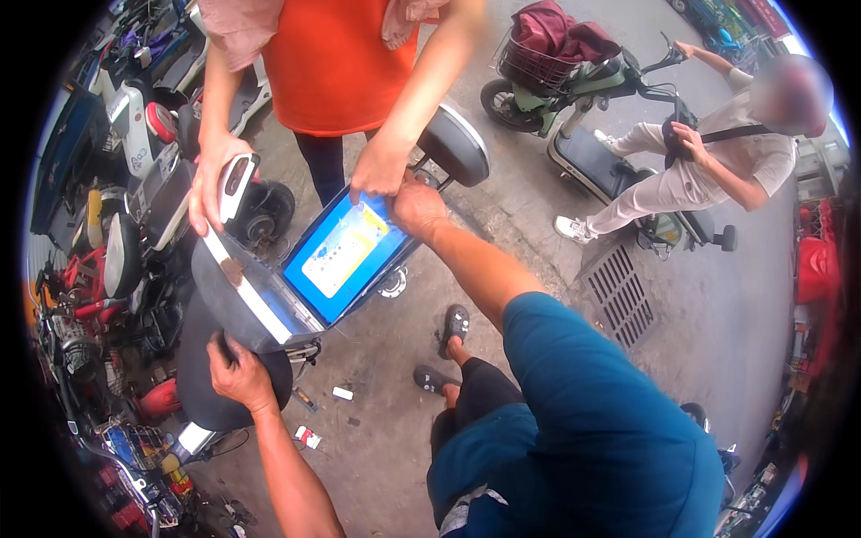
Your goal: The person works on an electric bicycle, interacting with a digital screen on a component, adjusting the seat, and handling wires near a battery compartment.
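A blue battery [316,280] with a white and yellow label lies in the open compartment under an electric scooter's raised dark seat [213,273]. My right hand [418,210] is closed at the battery's far end; its fingertips are hidden. Beside it, another person's hand [380,169] touches the same end. My left hand [240,375] is over the black saddle part [202,394], close to the raised seat's lower edge. Its fingers are curled, with something dark between thumb and finger that I cannot make out. The other person's second hand holds a white phone-like device [237,186] by the seat's top.
Parked scooters [134,170] crowd the left side. A person in orange [345,67] stands opposite; another in white [717,157] sits on a green scooter [619,85] with a basket. A drain grate [621,296] lies at right. A small white box [343,393] lies on the ground.
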Demonstrator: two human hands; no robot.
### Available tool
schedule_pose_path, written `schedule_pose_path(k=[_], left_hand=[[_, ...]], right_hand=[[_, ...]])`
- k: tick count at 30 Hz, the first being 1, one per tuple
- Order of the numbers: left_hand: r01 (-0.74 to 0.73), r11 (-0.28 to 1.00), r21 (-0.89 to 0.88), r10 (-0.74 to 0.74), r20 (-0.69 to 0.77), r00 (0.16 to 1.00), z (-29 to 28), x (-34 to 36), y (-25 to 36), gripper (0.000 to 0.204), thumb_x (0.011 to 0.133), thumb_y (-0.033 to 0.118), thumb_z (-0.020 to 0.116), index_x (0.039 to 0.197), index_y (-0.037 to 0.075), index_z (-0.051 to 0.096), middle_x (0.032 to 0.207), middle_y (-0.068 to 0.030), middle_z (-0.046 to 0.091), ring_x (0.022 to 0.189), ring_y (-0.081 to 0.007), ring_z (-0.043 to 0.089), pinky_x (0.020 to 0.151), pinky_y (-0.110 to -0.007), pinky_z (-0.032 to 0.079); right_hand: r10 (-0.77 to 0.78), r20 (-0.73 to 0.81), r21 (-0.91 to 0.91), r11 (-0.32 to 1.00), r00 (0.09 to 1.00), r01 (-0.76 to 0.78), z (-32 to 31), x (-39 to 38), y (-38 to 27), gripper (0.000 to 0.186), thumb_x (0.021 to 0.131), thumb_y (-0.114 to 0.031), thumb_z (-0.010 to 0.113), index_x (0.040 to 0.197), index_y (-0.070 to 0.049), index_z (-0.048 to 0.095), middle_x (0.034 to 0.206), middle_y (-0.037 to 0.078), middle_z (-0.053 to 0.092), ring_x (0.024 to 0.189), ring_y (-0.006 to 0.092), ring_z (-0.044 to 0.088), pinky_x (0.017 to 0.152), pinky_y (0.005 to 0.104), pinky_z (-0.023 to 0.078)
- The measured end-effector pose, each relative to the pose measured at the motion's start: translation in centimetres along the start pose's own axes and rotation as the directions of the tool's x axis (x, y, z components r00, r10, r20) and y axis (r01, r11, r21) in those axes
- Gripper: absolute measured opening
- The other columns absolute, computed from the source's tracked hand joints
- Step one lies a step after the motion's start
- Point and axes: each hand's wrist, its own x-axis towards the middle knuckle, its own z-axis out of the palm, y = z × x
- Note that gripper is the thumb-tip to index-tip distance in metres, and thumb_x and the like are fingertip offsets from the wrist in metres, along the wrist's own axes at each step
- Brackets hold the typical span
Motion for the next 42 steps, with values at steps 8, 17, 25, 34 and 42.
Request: schedule_pose_path(k=[8,17,25,34,42], left_hand=[[0.000,1.000,0.004,0.000,0.002,1.000,0.5,0.1,-0.3,0.012,0.084,0.005,0.060,0.096,0.003,0.063,0.087,-0.0159,0.067,0.076,-0.0355,0.064,0.066,-0.040,0.048],[-0.030,0.999,-0.014,0.029,-0.067,0.997,-0.4,0.0,0.0,0.009,0.082,0.010,0.064,0.089,0.004,0.063,0.081,-0.0145,0.066,0.069,-0.0333,0.064,0.061,-0.040,0.048],[0.030,0.996,-0.087,-0.037,-0.083,0.996,-2.0,-0.7,-0.5,0.007,0.081,0.012,0.066,0.085,0.007,0.063,0.070,-0.0092,0.065,0.062,-0.0287,0.062,0.057,-0.038,0.047],[0.060,0.995,-0.076,-0.062,-0.030,0.998,-0.8,-0.1,-0.5,0.008,0.081,0.011,0.064,0.088,0.007,0.063,0.077,-0.0094,0.067,0.068,-0.0282,0.064,0.061,-0.036,0.048],[-0.020,0.999,-0.032,0.017,-0.101,0.995,-1.9,1.3,-0.4,0.011,0.079,0.013,0.066,0.087,0.007,0.061,0.073,-0.0106,0.064,0.065,-0.0324,0.061,0.057,-0.040,0.047]], right_hand=[[-0.025,-0.021,0.007,1.000,0.999,0.025,0.7,0.4,0.2,0.041,0.088,-0.027,0.043,0.122,-0.004,0.047,0.121,0.018,0.052,0.109,0.0353,0.055,0.089,0.0446,0.047],[-0.024,-0.046,-0.022,0.999,0.999,0.023,-0.5,-1.0,0.0,0.038,0.089,-0.026,0.041,0.119,-0.004,0.052,0.122,0.020,0.052,0.109,0.0375,0.053,0.089,0.0466,0.046],[-0.034,-0.143,-0.050,0.998,0.989,0.027,-0.7,-3.2,-1.3,0.035,0.087,-0.021,0.043,0.119,-0.006,0.044,0.117,0.018,0.054,0.108,0.0375,0.054,0.087,0.0476,0.047],[-0.061,-0.160,-0.074,0.996,0.985,0.050,-0.2,-1.9,-1.1,0.030,0.086,-0.018,0.042,0.114,-0.006,0.043,0.115,0.018,0.054,0.104,0.0374,0.056,0.085,0.0487,0.047],[-0.113,-0.138,-0.098,0.990,0.984,0.100,-2.0,-1.2,-1.4,0.032,0.085,-0.015,0.041,0.115,-0.003,0.047,0.110,0.021,0.056,0.091,0.0394,0.060,0.077,0.0481,0.050]])
